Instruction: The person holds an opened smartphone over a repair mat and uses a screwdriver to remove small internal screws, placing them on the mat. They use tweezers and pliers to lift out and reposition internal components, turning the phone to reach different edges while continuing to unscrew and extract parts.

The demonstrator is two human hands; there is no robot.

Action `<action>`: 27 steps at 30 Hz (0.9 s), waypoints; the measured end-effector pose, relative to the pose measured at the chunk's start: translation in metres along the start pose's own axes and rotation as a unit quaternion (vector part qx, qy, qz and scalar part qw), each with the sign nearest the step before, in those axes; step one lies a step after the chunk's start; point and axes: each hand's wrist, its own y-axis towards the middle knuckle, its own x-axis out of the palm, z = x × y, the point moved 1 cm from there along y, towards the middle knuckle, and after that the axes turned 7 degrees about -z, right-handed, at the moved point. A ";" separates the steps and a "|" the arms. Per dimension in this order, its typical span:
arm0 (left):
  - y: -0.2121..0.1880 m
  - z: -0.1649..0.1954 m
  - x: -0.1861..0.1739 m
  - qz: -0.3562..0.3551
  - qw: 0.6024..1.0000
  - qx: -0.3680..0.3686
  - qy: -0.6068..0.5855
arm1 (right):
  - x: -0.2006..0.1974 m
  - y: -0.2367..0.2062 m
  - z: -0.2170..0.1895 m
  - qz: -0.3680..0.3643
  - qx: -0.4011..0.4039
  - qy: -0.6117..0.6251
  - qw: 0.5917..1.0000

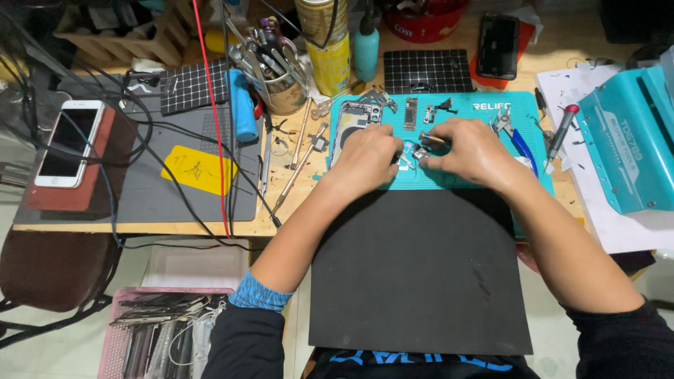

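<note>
The likeliest trouble here is loss of a small part: the 2 hands work close together over a tiny metal component (419, 152) on the teal work mat (449, 179), and a slip of the fingertips could flick it off the mat and onto the black sheet (421, 274) or down toward the pink basket (116, 337) below the bench edge; the loose parts scattered near the top of the mat, among them a narrow circuit board (411, 112), could also be knocked by a wrist; the pliers with blue handles (516, 137) lie just beside the right hand and could be nudged.

The left hand (365, 154) rests knuckles up on the mat, just beside the opened phone housing (351, 123); its fingers are curled inward and its fingertips meet the small component, seemingly pinning it, though the exact pinch is hidden by the knuckles. The right hand (472, 149) is likewise curled, closed around a slim tool (432, 139) whose brownish end pokes out toward the left; its tip is too small to make out. The component sits between the 2 hands, near the middle of the mat, touching both sets of fingertips as far as can be judged.
</note>
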 end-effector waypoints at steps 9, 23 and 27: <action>-0.010 -0.009 -0.013 0.049 0.998 -0.024 0.002 | 0.003 0.005 -0.013 -0.011 0.089 -0.053 0.995; -0.020 -0.017 -0.016 0.110 0.994 -0.025 0.011 | -0.003 0.011 -0.017 0.023 -0.003 -0.030 0.999; -0.020 -0.031 -0.034 0.168 0.979 -0.113 0.004 | -0.005 0.000 -0.008 -0.027 0.027 0.011 0.999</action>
